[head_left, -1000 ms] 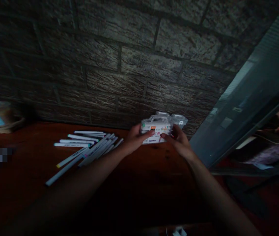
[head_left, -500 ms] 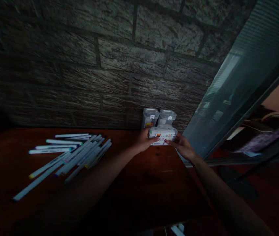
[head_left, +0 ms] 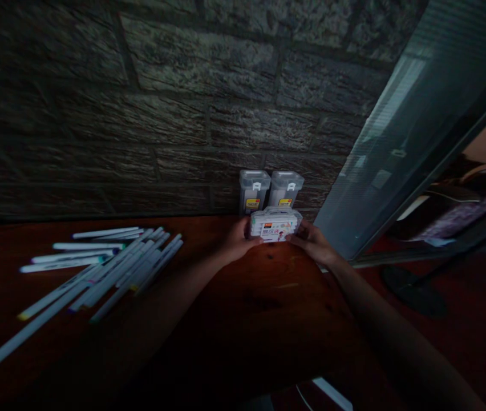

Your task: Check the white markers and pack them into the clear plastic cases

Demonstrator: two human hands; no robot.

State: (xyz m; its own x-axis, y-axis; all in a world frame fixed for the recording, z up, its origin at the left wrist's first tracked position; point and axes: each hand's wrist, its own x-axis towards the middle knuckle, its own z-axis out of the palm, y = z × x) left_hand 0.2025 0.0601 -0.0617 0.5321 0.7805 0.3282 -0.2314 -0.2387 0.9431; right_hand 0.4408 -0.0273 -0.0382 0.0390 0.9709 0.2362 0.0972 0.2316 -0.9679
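Observation:
Between my two hands is a clear plastic marker case (head_left: 274,225) with a printed label on its front and white markers showing inside. My left hand (head_left: 241,240) grips its left end, thumb along the lower front. At the right end, my right hand (head_left: 311,241) holds it the same way. The case is low over the wooden table, in front of two upright clear containers; whether its base touches the wood I cannot tell. A loose pile of white markers (head_left: 127,265) with coloured ends lies on the left.
Two lidded clear containers, the left one (head_left: 253,191) and the right one (head_left: 284,189), stand against the brick wall (head_left: 161,114). A glass panel (head_left: 354,200) rises beside the right edge of the wooden table (head_left: 251,302). A dark round base (head_left: 414,291) stands on the floor.
The view has shifted slightly, so the pile appears further left. The case sits a little higher in view, its label less covered by my thumbs. Both hands still hold it.

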